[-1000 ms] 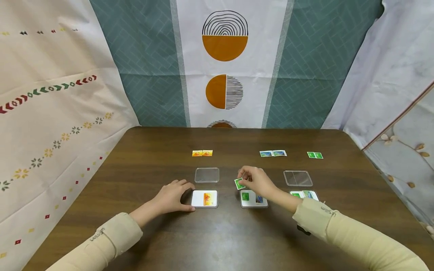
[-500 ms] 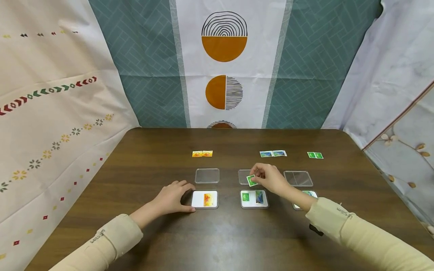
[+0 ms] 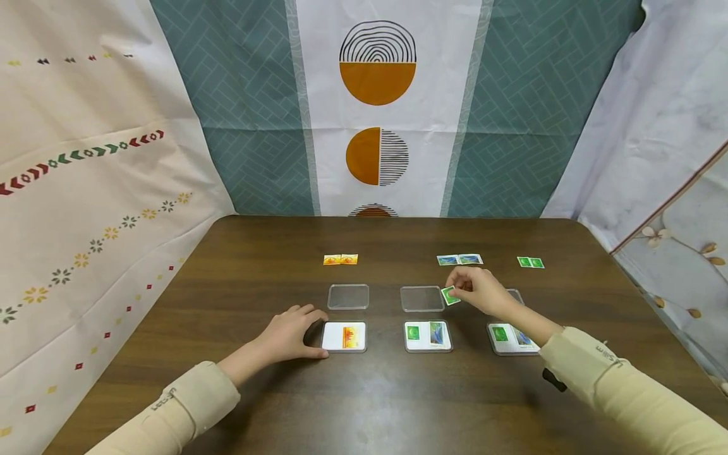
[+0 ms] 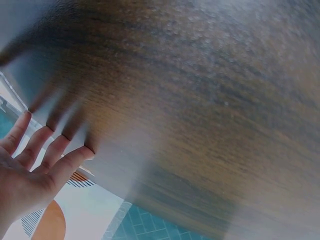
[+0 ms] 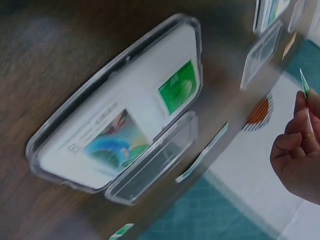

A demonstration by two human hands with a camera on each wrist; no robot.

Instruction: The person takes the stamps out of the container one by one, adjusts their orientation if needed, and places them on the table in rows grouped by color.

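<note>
Three transparent boxes with white inserts, in a row across the brown table (image 3: pixel 352 407), all well in from its far edge. Left box (image 3: pixel 332 337): orange card (image 3: pixel 349 337) on the insert's right half. Middle box (image 3: pixel 423 345): small green picture at left, blue landscape picture at right. Right box (image 3: pixel 512 349): much the same, right end partly behind the forearm. Left hand (image 3: pixel 290 335): at the left box's left end, fingers spread and loosely bent, thumb by the near corner, fingertips by the far corner; not lifting it. Right hand (image 3: pixel 483 292): thumb and fingertips pinched on a green card (image 3: pixel 451 296), tilted, just beside the middle lid's right end as seen from the head; edge-on and off the table in the right wrist view. Beyond the boxes, toward the table's far edge: left lid (image 3: pixel 349 296), middle lid (image 3: pixel 422 299), right lid (image 3: pixel 515 295), this last mostly covered by hand and forearm. Farther out, near the far edge: two orange cards (image 3: pixel 340 260), two blue cards (image 3: pixel 459 260), then two green cards (image 3: pixel 531 262) toward the far right corner. Behind the far edge, hanging patterned cloth (image 3: pixel 375 114).
</note>
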